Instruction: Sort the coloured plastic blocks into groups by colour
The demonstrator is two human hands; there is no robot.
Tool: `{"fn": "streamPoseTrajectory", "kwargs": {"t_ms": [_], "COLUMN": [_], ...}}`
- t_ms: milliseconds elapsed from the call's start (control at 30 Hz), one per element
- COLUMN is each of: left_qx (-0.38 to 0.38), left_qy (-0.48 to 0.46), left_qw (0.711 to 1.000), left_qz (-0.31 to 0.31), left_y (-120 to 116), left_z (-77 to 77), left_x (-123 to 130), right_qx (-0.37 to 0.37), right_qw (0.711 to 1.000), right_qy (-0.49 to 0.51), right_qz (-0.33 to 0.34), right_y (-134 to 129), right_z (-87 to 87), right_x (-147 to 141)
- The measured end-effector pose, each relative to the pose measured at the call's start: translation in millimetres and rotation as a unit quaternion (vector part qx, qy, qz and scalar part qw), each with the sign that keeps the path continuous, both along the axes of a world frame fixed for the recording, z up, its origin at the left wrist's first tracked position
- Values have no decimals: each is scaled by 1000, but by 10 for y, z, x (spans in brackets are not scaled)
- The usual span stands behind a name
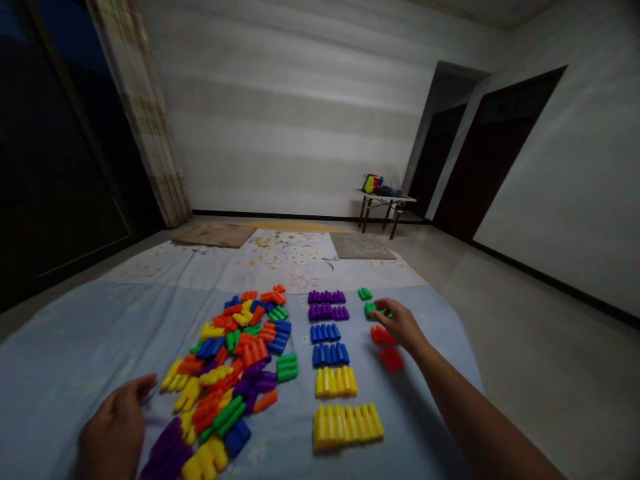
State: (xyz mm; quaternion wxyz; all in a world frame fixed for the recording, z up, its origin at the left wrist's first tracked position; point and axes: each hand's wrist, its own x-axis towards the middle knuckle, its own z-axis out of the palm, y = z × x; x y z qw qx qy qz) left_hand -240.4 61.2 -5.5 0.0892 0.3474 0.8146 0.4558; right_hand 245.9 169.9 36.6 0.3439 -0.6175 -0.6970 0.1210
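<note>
My right hand (pixel 399 325) reaches over the cloth with its fingers closed around a small green ribbed plastic block (pixel 370 309). Behind it lies another green block (pixel 365 293), and nearer to me are an orange block (pixel 383 335) and a red block (pixel 391 359), both slightly blurred. To the left runs a column of block rows: purple (pixel 327 312), blue (pixel 331 355) and yellow (pixel 347 425). My left hand (pixel 116 427), loosely bent with nothing visible in it, rests beside a mixed heap of coloured blocks (pixel 253 351).
A pale blue and white flowered cloth (pixel 280 270) covers the surface. Two flat mats, one brown (pixel 216 235) and one grey (pixel 362 245), lie at its far edge. Beyond stands a small table (pixel 385 196) with a colourful bag (pixel 373 183). A curtain (pixel 145 113) hangs at left.
</note>
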Motion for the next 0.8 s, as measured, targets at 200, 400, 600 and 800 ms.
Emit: {"fn": "streamPoseTrajectory", "kwargs": {"t_ms": [200, 400, 600, 800], "left_qx": [18, 37, 18, 5], "left_qy": [-62, -75, -71, -37], "left_qw": [997, 996, 996, 999], "left_qz": [-34, -30, -44, -25], "left_y": [-36, -31, -36, -8], "left_z": [84, 13, -16, -90], "left_x": [75, 43, -10, -53], "right_qx": [-17, -118, -172, -149], "right_qw": [978, 939, 926, 942], "right_qy": [-65, -283, -311, -272], "right_qz": [199, 156, 124, 130], "right_y": [-484, -620, -516, -506], "right_z": [202, 265, 220, 295], "right_x": [-1126, -1901, -2105, -2028]}}
